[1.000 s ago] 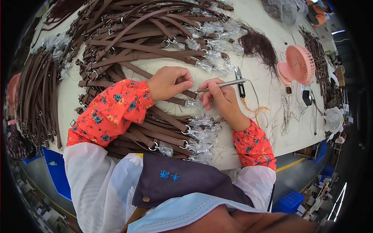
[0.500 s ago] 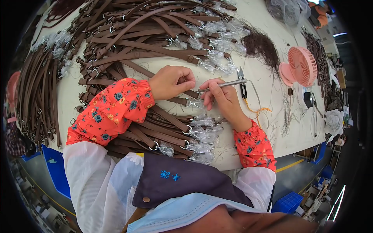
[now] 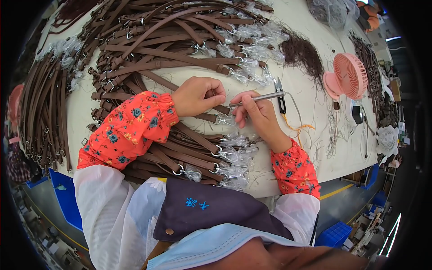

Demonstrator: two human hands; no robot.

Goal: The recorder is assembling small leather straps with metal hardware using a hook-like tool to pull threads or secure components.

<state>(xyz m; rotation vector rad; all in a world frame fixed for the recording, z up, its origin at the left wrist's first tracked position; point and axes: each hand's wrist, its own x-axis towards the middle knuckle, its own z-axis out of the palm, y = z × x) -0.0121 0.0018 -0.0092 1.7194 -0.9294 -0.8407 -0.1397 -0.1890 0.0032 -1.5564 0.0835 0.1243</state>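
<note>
My right hand [image 3: 256, 109] is closed round a slim, pen-shaped metal tool [image 3: 269, 96]. Its thin tip points left, toward the other hand, and a grey cord [image 3: 294, 108] leads off its back end. Opposite it, my left hand [image 3: 198, 95] is closed, thumb and forefinger pressed together just short of the tip; whatever they pinch is too small or hidden to make out. A brown strap [image 3: 163, 81] runs beneath this hand, its end showing between the two hands. More brown straps [image 3: 180, 148] with metal clasps in clear plastic wrap lie below.
A large heap of brown straps [image 3: 175, 56] covers the back left of the white table [image 3: 270, 177]; another bundle [image 3: 47, 108] lies far left. Black thread snips [image 3: 281, 96] lie right of my right hand. Beyond are a dark thread tangle [image 3: 302, 54] and a pink fan [image 3: 348, 76].
</note>
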